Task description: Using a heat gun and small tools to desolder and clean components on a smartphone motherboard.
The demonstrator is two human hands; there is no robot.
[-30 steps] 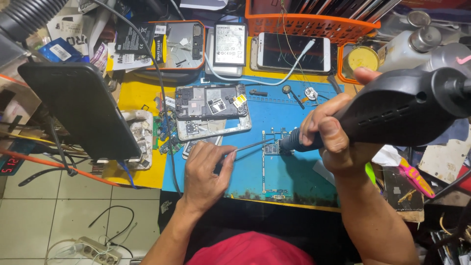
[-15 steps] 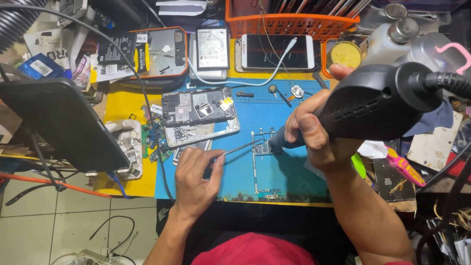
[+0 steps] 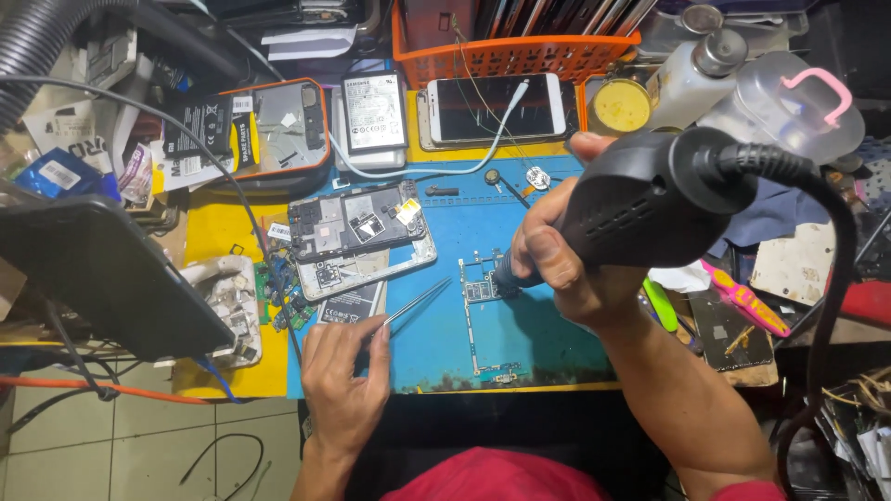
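Right hand [image 3: 566,264] grips hot-air gun [image 3: 650,209], nozzle over circuit board [image 3: 483,283]; left hand [image 3: 348,366] pinches tweezers [image 3: 418,301] beside board.

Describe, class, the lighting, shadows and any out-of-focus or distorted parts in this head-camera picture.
Head view: bright, even light on the blue mat; the right hand and black hot-air tool cast a soft shadow beside the circuit board; the tool looms large and slightly soft near the lens; the left hand with tweezers looks sharp.

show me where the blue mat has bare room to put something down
Bare blue mat lies right of the circuit board, under the right hand, and between tweezers and board. The upper left is crowded with the opened phone.
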